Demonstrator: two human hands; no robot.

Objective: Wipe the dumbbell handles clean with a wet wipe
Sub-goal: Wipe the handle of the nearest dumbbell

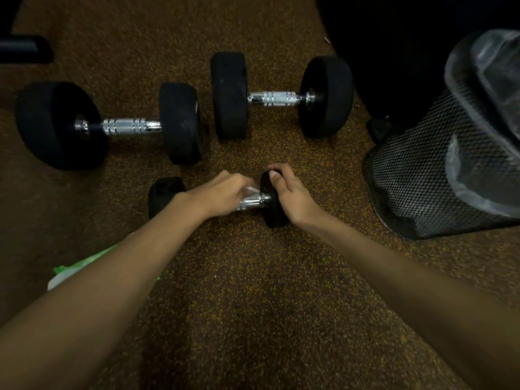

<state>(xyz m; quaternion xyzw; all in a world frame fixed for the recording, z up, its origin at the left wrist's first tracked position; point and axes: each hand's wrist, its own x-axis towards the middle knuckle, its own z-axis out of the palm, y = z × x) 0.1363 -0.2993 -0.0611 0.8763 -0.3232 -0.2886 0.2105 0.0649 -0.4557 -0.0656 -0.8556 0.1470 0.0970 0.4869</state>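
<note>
**Q:** Where is the piece you're working on?

**Me:** The small dumbbell (163, 192) lies on the speckled floor (253, 277) straight ahead of me, its axis running left to right. A short stretch of its chrome handle (254, 199) shows between my hands.

**Q:** Left hand?

**Me:** My left hand (222, 192) is over the handle with the fingers curled down round it. A white corner of the wet wipe (251, 190) pokes out by the knuckles, just beside the right weight head. The wipe is clamped between my fingers and the chrome. The fingertips are hidden.

**Q:** Right hand?

**Me:** My right hand (292, 195) grips the right weight head from above, with fingers and thumb bent over its top rim.

**Q:** What else is around?

**Me:** Two bigger dumbbells lie farther off, end to end, both chrome grips in full view. These are the left large dumbbell (126, 126) and the right large dumbbell (277, 97), and both are apart from the small one. A black mesh bin (416, 175) with a clear liner stands at right. A green-and-white wipes pack (84, 263) lies under my left forearm, mostly covered.
</note>
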